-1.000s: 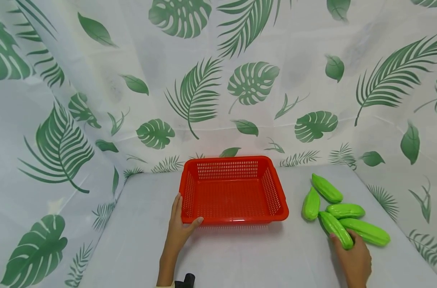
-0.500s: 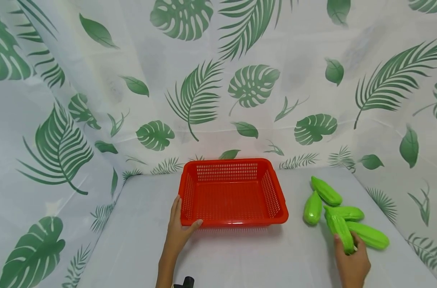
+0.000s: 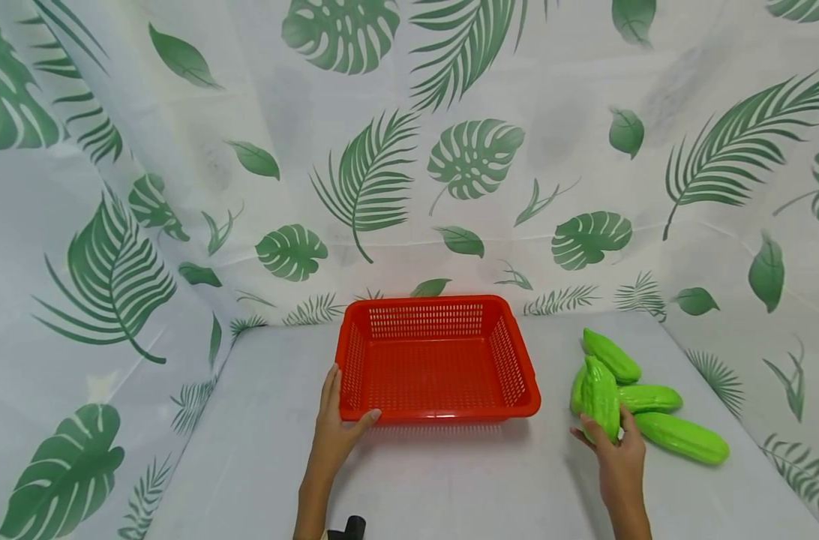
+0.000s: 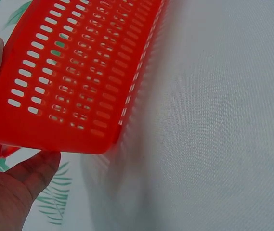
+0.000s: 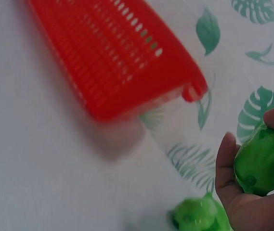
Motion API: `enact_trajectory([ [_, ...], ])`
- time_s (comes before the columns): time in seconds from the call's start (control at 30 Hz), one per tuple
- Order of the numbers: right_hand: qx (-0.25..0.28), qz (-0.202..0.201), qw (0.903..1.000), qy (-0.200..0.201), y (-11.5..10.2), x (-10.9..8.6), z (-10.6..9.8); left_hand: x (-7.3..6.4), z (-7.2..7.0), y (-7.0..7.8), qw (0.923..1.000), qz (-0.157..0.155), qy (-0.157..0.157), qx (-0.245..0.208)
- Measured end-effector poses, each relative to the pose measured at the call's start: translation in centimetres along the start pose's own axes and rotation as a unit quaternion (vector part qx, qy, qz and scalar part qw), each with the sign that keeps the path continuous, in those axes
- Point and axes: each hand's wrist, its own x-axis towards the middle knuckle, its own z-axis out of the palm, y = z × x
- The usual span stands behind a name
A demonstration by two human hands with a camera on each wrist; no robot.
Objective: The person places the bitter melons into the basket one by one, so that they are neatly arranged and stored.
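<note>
In the head view, my right hand (image 3: 619, 454) holds a bright green bitter gourd (image 3: 600, 397) by its lower end, thumb on one side and fingers on the other. The gourd stands tilted up above the others, pointed tip away from me. The right wrist view shows its rounded end (image 5: 259, 163) between thumb and fingers. My left hand (image 3: 335, 431) grips the near left corner of a red plastic basket (image 3: 443, 414), thumb at the front rim and fingers along the left side. Nothing lies in the basket.
Several more green gourds lie at the right: one at the back (image 3: 613, 358), one partly hidden behind the held gourd (image 3: 577, 391), a middle one (image 3: 652, 397) and a near one (image 3: 682, 439). Leaf-patterned sheeting (image 3: 376, 172) rises behind and beside the white table (image 3: 463, 487).
My right hand has lifted the gourd off the pile and brought it left and away from me, turning it more upright. My left hand and the basket have stayed in place.
</note>
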Motion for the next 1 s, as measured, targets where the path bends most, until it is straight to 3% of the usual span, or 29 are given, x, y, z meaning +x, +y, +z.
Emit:
enact_trajectory([
  [0.17,0.065,0.003,0.9969,-0.044,-0.9,-0.3,1.6,0.0,0.1,0.1,1.0000,-0.001,-0.003,-0.001],
  [0.57,0.083,-0.006,0.9896,-0.117,-2.0,-0.1,4.6,0.0,0.0,0.1,1.0000,-0.006,0.000,-0.002],
  [0.83,0.063,-0.019,0.9881,-0.139,-2.7,-0.1,5.7,-0.2,0.1,0.0,1.0000,-0.007,-0.004,0.002],
  [1.0,0.000,-0.035,0.9873,-0.155,-3.2,0.3,6.5,-0.1,0.0,0.0,1.0000,-0.001,-0.003,0.000],
])
